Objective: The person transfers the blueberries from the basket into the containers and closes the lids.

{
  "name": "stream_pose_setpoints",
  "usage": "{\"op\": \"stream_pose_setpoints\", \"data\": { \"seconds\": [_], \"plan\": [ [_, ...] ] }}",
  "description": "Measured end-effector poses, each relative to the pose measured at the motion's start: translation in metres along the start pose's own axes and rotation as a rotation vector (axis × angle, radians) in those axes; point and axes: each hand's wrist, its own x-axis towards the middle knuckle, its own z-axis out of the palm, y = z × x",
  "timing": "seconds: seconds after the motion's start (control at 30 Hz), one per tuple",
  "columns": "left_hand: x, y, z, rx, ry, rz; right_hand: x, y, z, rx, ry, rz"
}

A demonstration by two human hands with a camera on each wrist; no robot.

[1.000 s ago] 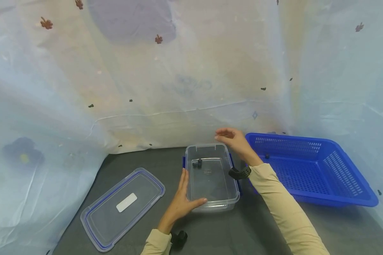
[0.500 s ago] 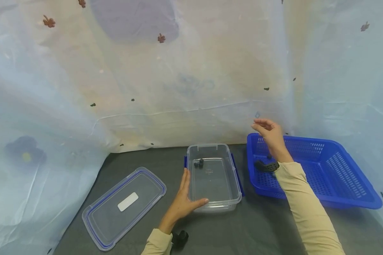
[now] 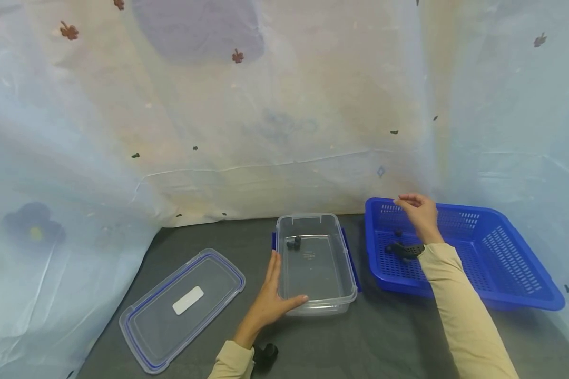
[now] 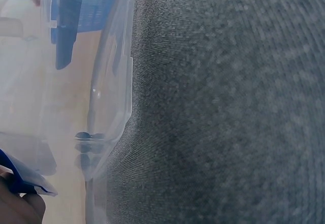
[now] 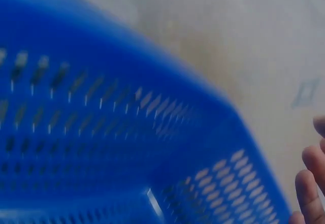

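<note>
Risk-wise, nearest first: left hand [image 3: 268, 303] lies flat-fingered against the near corner of the clear rectangular plastic tub [image 3: 315, 262] on the grey bench [image 3: 389, 337], only bracing it, so a bump could skid it. Two small dark round pieces [image 3: 293, 243] sit inside at the far end. Farther off, right hand [image 3: 419, 213] hovers over the blue perforated plastic basket [image 3: 460, 251], fingers loosely curled, apparently holding nothing. One small dark piece [image 3: 398, 232] lies just below and could roll away from a sloppy pinch.

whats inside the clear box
Two small dark pieces lie in the far left corner of the clear box; the rest of its floor shows bare. The left hand holds its near left corner, hiding nothing inside.
</note>
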Motion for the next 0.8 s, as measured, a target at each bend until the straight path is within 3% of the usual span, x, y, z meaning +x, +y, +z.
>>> {"op": "stream_pose_setpoints", "data": {
  "seconds": [0.23, 0.53, 0.8],
  "plan": [
    [0.0, 0.001, 0.0, 0.003, 0.002, -0.006, 0.0, 0.028, -0.007, -0.126, -0.036, 0.118],
    [-0.001, 0.001, 0.0, 0.017, 0.003, -0.004, 0.003, 0.055, -0.01, -0.26, -0.057, 0.086],
    [-0.001, 0.001, -0.001, 0.004, -0.005, 0.001, 0.004, 0.066, -0.009, -0.322, -0.06, 0.158]
  ]
}}
